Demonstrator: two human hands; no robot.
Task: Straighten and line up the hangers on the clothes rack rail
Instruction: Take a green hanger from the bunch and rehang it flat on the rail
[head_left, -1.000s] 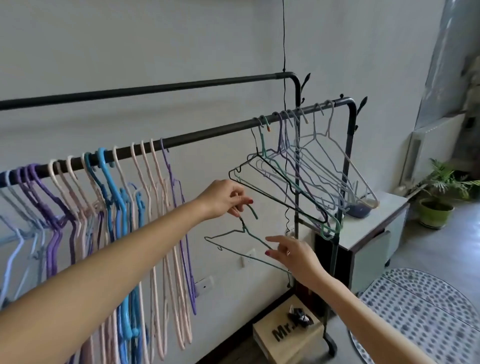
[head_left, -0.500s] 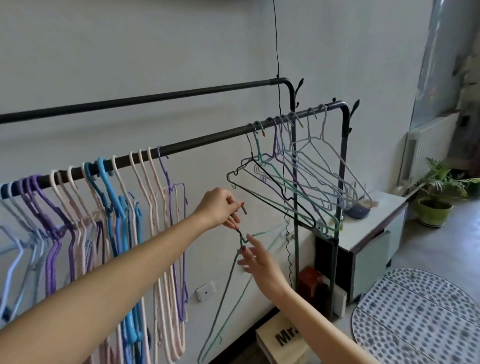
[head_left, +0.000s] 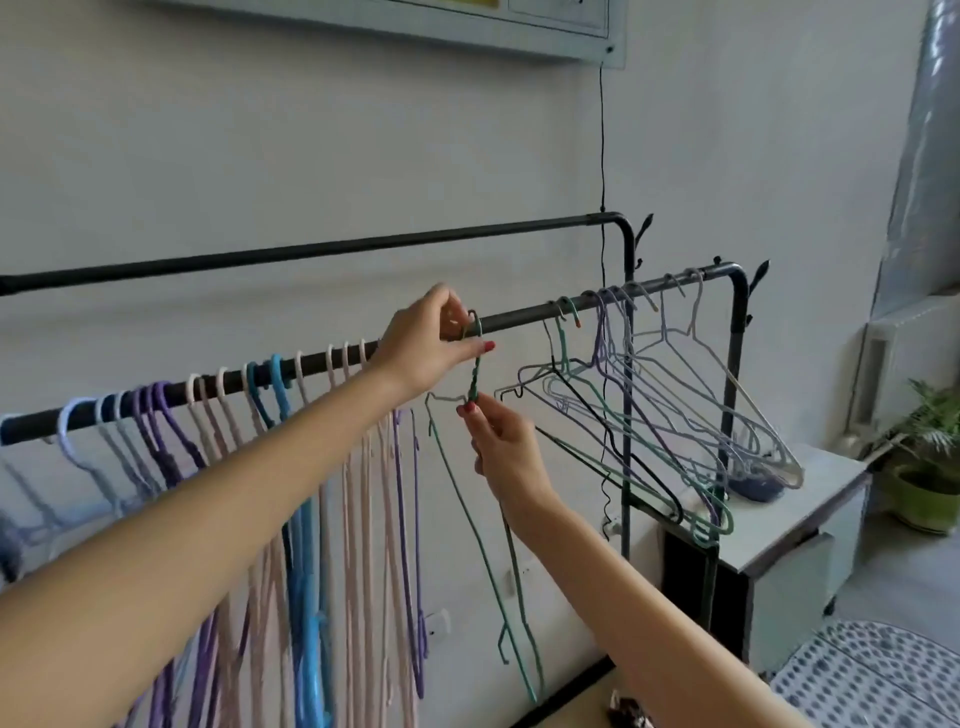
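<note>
The left hand is up at the front rail, fingers and thumb curled in a pinch on the hook of a green wire hanger; the hook sits at the rail, though whether it is fully over the bar is hidden by the fingers. The left arm reaches up and forward from the lower left of the view, wrist slightly bent, knuckles toward the camera. The right hand is just below, pinching the twisted neck of the same hanger between thumb and fingertips, the other fingers curled loosely under; its forearm rises from the lower right, palm turned left. The two hands are close, one above the other, but not touching. The green hanger's body hangs down turned nearly edge-on, its long wires dropping toward the floor between the two hanger groups. To the left on the rail, a tight row of plastic hangers in lilac, purple, pink and blue hangs straight down, partly behind the left arm. To the right, a bunch of wire hangers hangs askew near the rail's bent end, their bodies swung out toward a white cabinet. A second black rail runs behind and higher, bare. A thin black cord drops down the wall from a panel above. A potted plant stands at the far right.
</note>
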